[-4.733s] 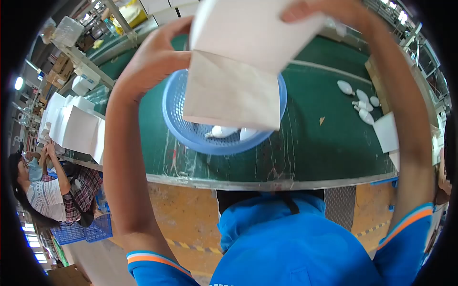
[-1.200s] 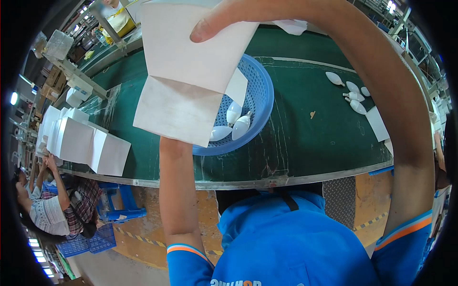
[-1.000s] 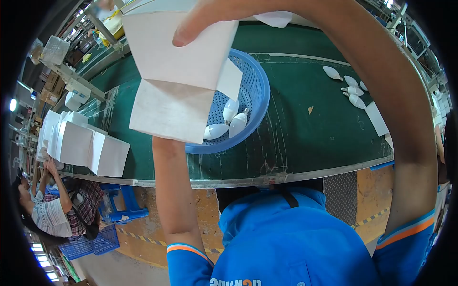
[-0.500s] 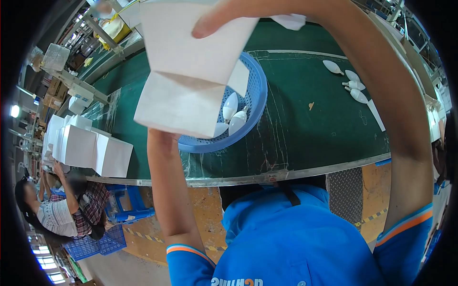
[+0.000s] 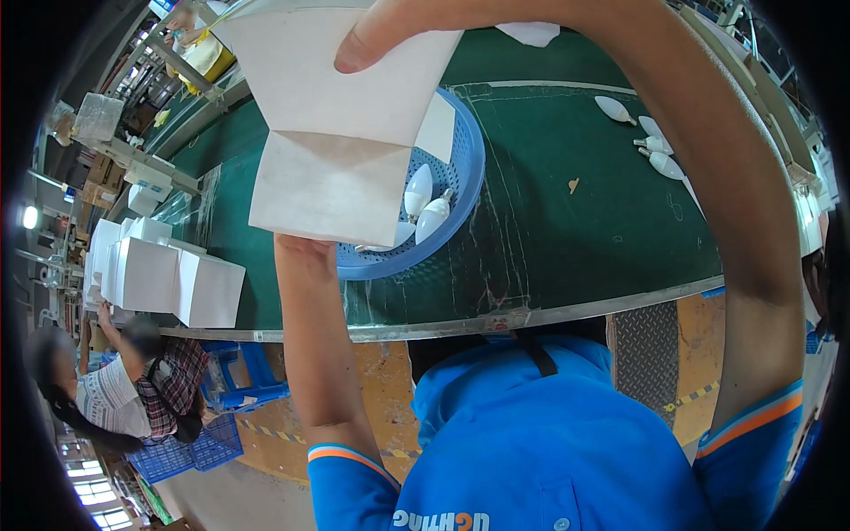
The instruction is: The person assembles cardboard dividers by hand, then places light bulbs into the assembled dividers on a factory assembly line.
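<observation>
A white cardboard box [image 5: 332, 181] with its flap folded out is held up close in front of me, over the table. My right hand [image 5: 390, 35] grips its upper part, the thumb lying on the white face. From below, my left hand [image 5: 305, 250] supports the box, its fingers hidden behind the card. Partly covered by the box, a blue plastic basket [image 5: 475, 168] contains several white candle-shaped light bulbs [image 5: 434, 217] and a white card piece [image 5: 436, 128].
More candle bulbs [image 5: 614, 109] lie on the green table [image 5: 567, 239] at right, near my right forearm. White boxes [image 5: 146, 274] are stacked at left, where a seated person [image 5: 111, 394] reaches toward them. A blue stool [image 5: 243, 376] stands below the table edge.
The box has shifted slightly left and up in view, both hands moving with it. Basket and table bulbs also appear slightly shifted as the view moves. Both hands keep hold of the box.
</observation>
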`<state>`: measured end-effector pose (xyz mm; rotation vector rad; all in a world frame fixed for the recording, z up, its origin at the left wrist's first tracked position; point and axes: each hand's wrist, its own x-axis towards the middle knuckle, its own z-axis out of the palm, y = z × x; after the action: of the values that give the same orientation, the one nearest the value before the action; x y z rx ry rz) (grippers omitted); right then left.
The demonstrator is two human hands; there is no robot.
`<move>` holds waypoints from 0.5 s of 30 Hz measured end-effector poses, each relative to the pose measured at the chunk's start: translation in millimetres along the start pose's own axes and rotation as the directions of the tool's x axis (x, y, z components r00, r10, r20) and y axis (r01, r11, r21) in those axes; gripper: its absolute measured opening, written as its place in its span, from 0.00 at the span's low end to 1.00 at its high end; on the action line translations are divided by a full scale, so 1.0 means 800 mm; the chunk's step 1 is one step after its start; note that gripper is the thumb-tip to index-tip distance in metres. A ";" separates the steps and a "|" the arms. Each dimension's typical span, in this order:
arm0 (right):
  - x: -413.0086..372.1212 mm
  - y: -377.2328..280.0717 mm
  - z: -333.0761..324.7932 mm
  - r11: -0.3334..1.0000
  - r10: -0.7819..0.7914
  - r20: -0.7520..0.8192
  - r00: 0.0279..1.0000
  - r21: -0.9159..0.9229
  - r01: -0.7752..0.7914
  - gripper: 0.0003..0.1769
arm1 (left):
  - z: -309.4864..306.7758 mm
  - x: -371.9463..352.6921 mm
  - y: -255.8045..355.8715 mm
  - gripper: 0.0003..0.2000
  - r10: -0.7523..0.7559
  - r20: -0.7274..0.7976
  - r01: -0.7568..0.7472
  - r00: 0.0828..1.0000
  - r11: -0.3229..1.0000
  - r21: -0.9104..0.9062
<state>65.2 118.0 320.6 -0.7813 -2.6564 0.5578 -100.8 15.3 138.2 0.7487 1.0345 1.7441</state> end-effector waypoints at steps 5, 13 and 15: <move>-0.001 -0.005 -0.012 0.986 -0.130 0.154 0.979 -0.083 0.144 0.25 | 0.003 -0.006 0.000 0.15 -0.019 -0.013 0.018 1.000 0.997 -0.070; 0.013 -0.009 0.006 0.985 0.148 -0.018 0.989 0.092 -0.146 0.32 | 0.003 -0.019 0.013 0.16 -0.026 -0.032 0.020 0.999 0.985 -0.172; 0.041 0.116 0.040 0.913 -0.194 0.050 0.980 0.374 0.162 0.38 | 0.010 -0.037 0.024 0.16 0.020 -0.008 -0.021 1.000 0.980 -0.197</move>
<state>67.1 199.7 257.2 -0.4075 -2.5453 1.0212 -91.3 -13.4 157.8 0.6310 0.8453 1.8364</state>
